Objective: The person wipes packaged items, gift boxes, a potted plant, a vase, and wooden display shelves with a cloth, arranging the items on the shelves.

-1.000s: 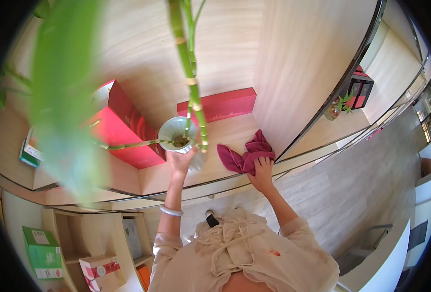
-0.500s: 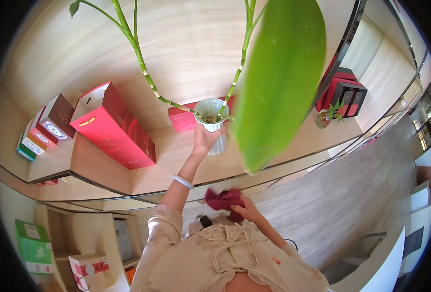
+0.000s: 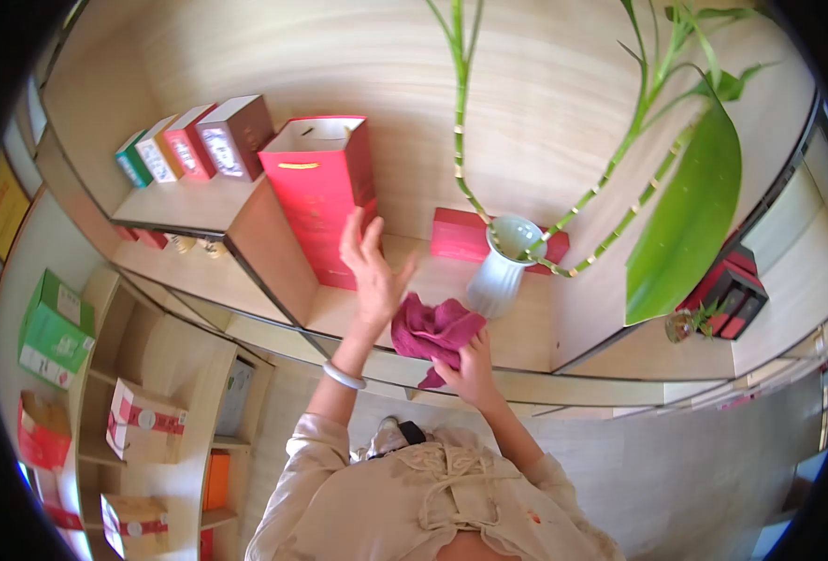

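My left hand (image 3: 373, 271) is raised with its fingers apart and holds nothing. It is in front of a tall red paper gift bag (image 3: 320, 206) on the shelf. In my right hand (image 3: 475, 366) is a crumpled dark-red cloth (image 3: 435, 329), hanging above the shelf's front edge. Just beyond the cloth a pale ribbed vase (image 3: 498, 285) stands upright on the shelf. Lucky bamboo stalks (image 3: 582, 224) rise from it, one with a large green leaf (image 3: 690, 206). Behind the vase lies a long red box (image 3: 460, 234).
Several small boxes (image 3: 231, 140) line a raised shelf (image 3: 189, 206) at the left. To the right, beyond a divider, are a black-and-red box (image 3: 736, 294) and a small glass plant pot (image 3: 679, 326). A lower cabinet (image 3: 157, 341) at the left holds more boxes.
My left hand has let go of the vase and moved left towards the red bag. My right hand has lifted the cloth up to the shelf edge. The view has shifted left.
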A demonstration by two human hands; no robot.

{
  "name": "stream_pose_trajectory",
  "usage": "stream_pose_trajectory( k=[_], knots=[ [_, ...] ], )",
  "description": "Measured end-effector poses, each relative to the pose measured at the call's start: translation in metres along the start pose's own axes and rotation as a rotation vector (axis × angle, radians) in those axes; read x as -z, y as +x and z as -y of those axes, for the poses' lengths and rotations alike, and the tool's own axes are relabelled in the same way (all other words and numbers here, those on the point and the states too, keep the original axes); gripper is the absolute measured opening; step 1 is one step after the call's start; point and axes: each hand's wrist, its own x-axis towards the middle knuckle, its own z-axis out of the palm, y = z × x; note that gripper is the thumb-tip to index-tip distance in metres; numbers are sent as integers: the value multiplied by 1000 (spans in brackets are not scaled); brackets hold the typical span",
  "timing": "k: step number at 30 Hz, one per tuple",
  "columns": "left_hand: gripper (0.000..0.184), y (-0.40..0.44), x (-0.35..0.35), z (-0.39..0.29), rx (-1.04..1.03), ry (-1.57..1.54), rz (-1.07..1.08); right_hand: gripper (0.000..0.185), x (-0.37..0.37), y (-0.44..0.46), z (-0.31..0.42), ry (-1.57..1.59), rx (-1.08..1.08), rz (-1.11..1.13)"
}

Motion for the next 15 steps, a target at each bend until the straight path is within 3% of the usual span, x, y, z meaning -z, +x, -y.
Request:
stream_pose_trajectory(
  k=[1,3,5,7,9,11,13,15],
  knots=[
    [82,11,13,10,-19,80,-58,46,-13,7,-11,-331,97,46],
    [82,34,40,24,-55,190,-115,52,-51,7,-46,-422,179,31],
    [77,62,61,30,-105,256,-163,58,-73,5,-60,-579,152,189],
    [75,94,79,24,-127,332,-125,61,-88,13,-65,-587,184,181],
    [74,118,83,23,-147,394,-77,60,-99,19,-67,-612,79,155],
    [59,133,78,26,-257,459,50,57,-99,19,-60,-610,78,165],
    [51,135,70,40,-227,403,112,48,-102,17,-62,-559,71,131],
    [44,135,72,43,-202,347,162,50,-101,16,-64,-567,87,91]
  ],
)
